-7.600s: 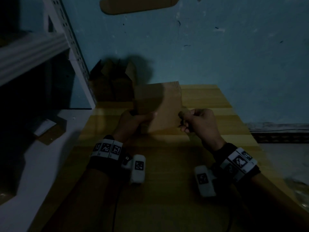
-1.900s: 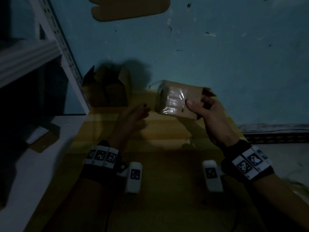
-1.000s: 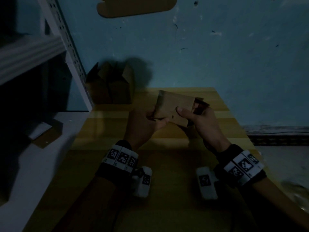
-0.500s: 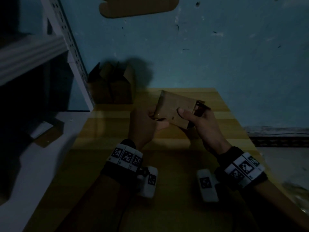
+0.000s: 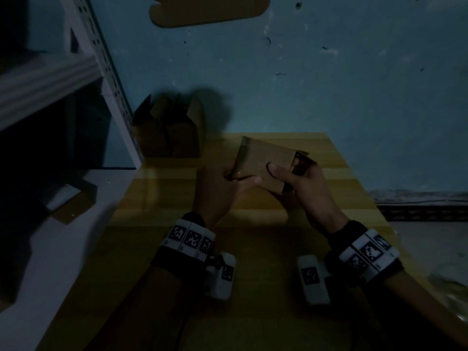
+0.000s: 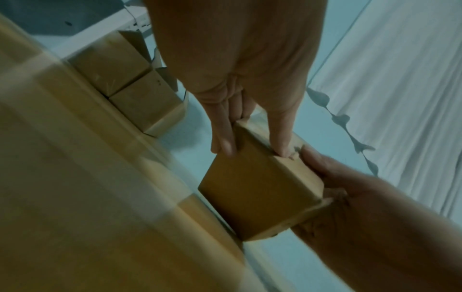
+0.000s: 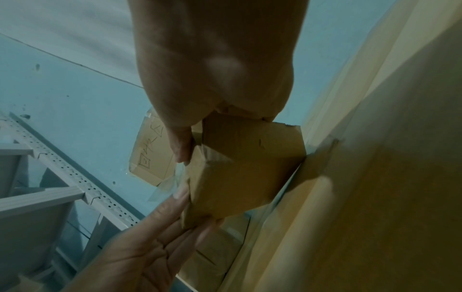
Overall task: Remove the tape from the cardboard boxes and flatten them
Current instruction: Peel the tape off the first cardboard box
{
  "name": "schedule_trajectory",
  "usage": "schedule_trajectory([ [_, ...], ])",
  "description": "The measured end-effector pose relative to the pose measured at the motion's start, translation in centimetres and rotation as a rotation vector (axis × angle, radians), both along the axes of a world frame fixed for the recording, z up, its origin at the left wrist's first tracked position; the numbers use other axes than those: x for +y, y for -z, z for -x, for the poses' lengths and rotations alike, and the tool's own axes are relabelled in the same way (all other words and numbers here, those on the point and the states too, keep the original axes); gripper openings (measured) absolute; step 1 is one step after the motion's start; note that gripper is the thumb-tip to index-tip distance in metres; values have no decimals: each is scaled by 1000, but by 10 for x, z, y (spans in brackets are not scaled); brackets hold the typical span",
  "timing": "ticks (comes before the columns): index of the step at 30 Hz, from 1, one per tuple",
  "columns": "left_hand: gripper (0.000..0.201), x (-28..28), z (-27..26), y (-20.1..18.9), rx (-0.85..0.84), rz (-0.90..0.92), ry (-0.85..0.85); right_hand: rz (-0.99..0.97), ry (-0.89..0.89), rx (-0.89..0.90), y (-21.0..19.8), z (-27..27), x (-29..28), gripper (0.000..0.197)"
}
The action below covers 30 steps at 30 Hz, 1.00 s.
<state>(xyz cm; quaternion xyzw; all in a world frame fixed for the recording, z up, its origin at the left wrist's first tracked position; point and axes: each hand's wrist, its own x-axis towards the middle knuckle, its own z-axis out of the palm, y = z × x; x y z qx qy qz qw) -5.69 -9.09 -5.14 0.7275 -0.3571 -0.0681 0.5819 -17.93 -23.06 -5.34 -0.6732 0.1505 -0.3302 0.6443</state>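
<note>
A small brown cardboard box (image 5: 263, 162) is held above the wooden table (image 5: 253, 249), tilted down to the right. My left hand (image 5: 238, 177) pinches its left end, thumb on one face and fingers on the other, as the left wrist view shows (image 6: 252, 146). My right hand (image 5: 283, 173) grips the right end, thumb (image 7: 181, 150) on the near face and fingers behind by a raised flap (image 5: 301, 160). Clear tape (image 7: 167, 183) sticks out at the box's (image 7: 240, 173) left edge.
Several more cardboard boxes (image 5: 167, 133) with raised flaps stand at the table's back left against the blue wall. A white metal shelf rack (image 5: 106, 72) rises at the left. A cardboard piece (image 5: 207, 8) with writing hangs on the wall. Crumpled tape (image 5: 453, 295) lies at the right edge.
The right hand held the box up alone with its taped face showing; it came down and turned, and the left hand took its left end. In the last second hardly anything moved.
</note>
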Motion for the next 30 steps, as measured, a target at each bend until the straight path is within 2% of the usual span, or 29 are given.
schedule_trajectory([
  [4, 30, 0, -3, -1, 46, 12, 29, -62, -24, -18, 0, 1, 0, 32],
  [11, 29, 0, -3, -4, 15, -33, 11, -101, -27, -23, 0, 0, 2, 32],
  [13, 35, 0, -2, -4, 15, -57, -50, -89, -8, -1, 1, 0, 4, 27],
  [16, 34, 3, -4, -5, -47, -160, -219, -50, 21, 23, 3, -2, 3, 16],
  [18, 30, 5, -4, -5, -78, -227, -236, -22, 34, 55, 4, -3, 2, 12],
  [23, 29, 1, -3, -1, -96, -254, -217, 131, 96, 149, 14, -8, 3, 23],
  [30, 22, -2, -10, 7, -21, -178, -169, 154, 107, 165, 13, -10, 1, 30],
])
